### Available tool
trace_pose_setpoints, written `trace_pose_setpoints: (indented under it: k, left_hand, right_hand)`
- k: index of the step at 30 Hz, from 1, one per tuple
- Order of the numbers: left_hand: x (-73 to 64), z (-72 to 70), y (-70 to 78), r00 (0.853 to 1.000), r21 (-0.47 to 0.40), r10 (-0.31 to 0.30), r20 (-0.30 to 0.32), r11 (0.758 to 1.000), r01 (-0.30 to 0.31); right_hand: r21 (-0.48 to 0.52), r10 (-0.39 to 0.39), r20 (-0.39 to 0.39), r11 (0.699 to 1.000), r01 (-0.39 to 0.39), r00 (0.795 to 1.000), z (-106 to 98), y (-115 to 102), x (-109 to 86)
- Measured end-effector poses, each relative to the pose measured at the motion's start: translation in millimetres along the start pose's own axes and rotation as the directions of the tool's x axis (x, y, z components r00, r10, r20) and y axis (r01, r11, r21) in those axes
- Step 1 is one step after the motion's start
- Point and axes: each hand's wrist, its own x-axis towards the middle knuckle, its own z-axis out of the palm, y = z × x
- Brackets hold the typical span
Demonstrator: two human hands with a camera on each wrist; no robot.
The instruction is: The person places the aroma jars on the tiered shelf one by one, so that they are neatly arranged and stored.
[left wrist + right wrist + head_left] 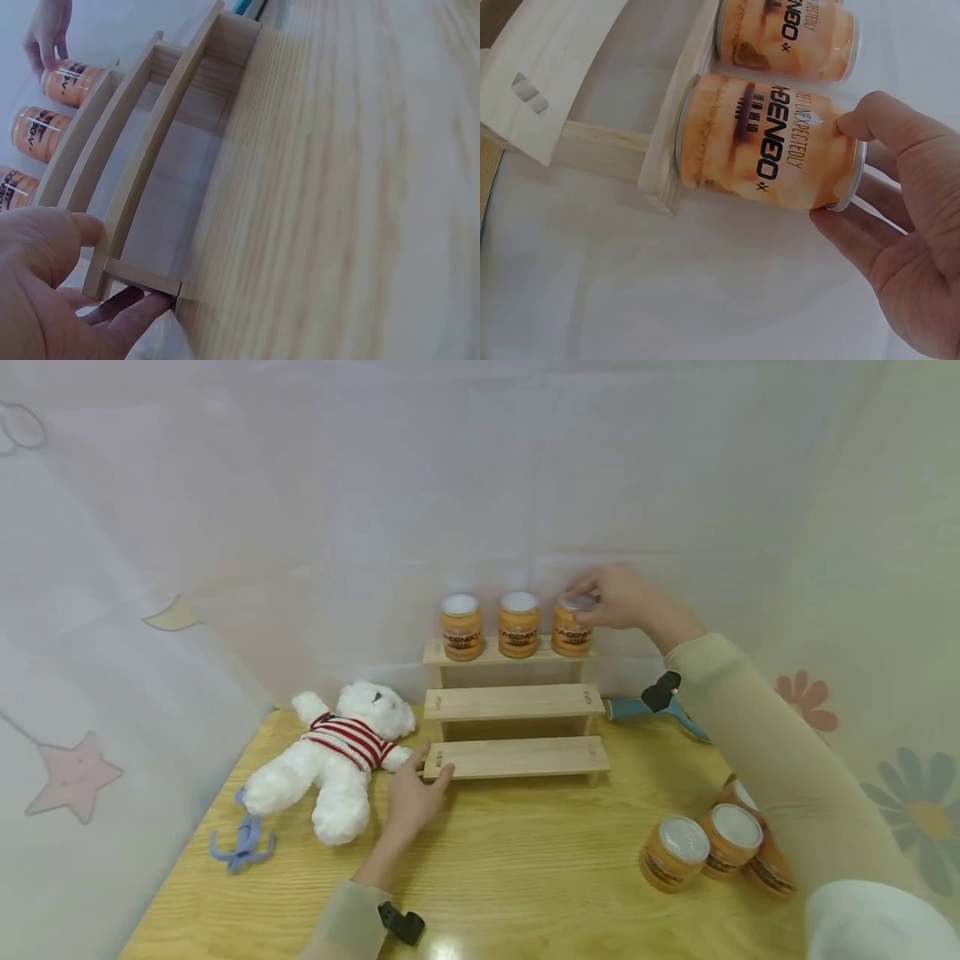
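Observation:
A three-step wooden display rack [517, 758] stands against the back of the table. Three orange cans with silver lids are lined up on its top step: a left can [462, 628], a middle can [519, 625] and a right can [769, 142]. My right hand [621, 597] grips the right can near its lid, thumb on one side and fingers on the other; the can's base touches the top step. Down at the rack's lower left end, my left hand [415, 797] holds the bottom step, its thumb [88, 228] on the front and fingers around the end.
Left of the rack lies a white teddy bear [352, 747] in a striped shirt, with a blue claw-like object [243, 845] near its foot. Several orange cans [672, 856] are grouped at the right, partly behind my sleeve. A blue-handled item [632, 709] lies right of the rack.

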Motion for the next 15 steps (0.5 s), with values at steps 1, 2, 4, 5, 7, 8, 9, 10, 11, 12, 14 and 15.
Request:
trace_pose_setpoints:
  k: [1, 2, 4, 5, 7, 8, 9, 10, 11, 12, 14, 15]
  left_hand:
    - [-0.1, -0.2, -0.1, 1.0, 0.001, 0.002, -0.001, 1.0, -0.002]
    - [-0.3, -0.2, 0.0, 1.0, 0.002, 0.004, -0.001, 1.0, -0.004]
    - [-0.7, 0.1, 0.0, 1.0, 0.003, 0.005, 0.002, 1.0, -0.005]
    - [-1.0, 0.2, 0.1, 1.0, 0.003, 0.008, 0.003, 1.0, -0.008]
    - [-1.2, 0.3, 0.1, 1.0, 0.009, 0.012, 0.004, 1.0, -0.012]
    - [-1.0, 0.4, 0.0, 1.0, 0.013, 0.014, 0.003, 1.0, -0.014]
    - [-0.9, 0.4, 0.3, 1.0, 0.016, 0.017, 0.002, 1.0, -0.017]
    - [-0.4, 0.3, 0.4, 1.0, 0.02, 0.018, 0.002, 1.0, -0.019]
    - [0.0, 0.0, 0.5, 1.0, 0.021, 0.02, 0.003, 1.0, -0.02]
    - [0.3, 0.0, 0.7, 1.0, 0.021, 0.021, 0.003, 1.0, -0.022]
    - [0.9, -0.2, 0.9, 1.0, 0.017, 0.022, 0.005, 1.0, -0.022]
    - [0.8, -0.4, 1.3, 1.0, 0.015, 0.023, 0.005, 1.0, -0.023]
  right_hand:
    - [0.003, 0.006, -0.004, 1.0, -0.006, 1.0, 1, 0, -0.1]
    - [0.002, 0.016, -0.007, 1.0, -0.016, 1.0, 3, 0, -0.5]
    - [-0.007, 0.021, -0.023, 1.0, -0.022, 1.0, 6, 2, -1.1]
    - [-0.011, 0.019, -0.032, 1.0, -0.019, 0.999, 7, 3, -1.2]
    - [-0.027, 0.005, -0.054, 1.0, -0.006, 0.999, 10, 5, -1.4]
    - [-0.031, -0.001, -0.063, 1.0, -0.001, 0.998, 11, 7, -1.4]
    - [-0.03, -0.008, -0.07, 1.0, 0.006, 0.998, 13, 7, -1.5]
    - [-0.024, -0.011, -0.072, 1.0, 0.009, 0.997, 14, 8, -1.7]
    - [-0.021, -0.014, -0.075, 1.0, 0.012, 0.997, 15, 8, -2.0]
    - [-0.022, -0.019, -0.08, 1.0, 0.018, 0.997, 16, 9, -2.4]
    - [-0.019, -0.022, -0.083, 1.0, 0.02, 0.996, 17, 10, -3.0]
    - [-0.023, -0.026, -0.086, 0.999, 0.024, 0.996, 18, 10, -3.3]
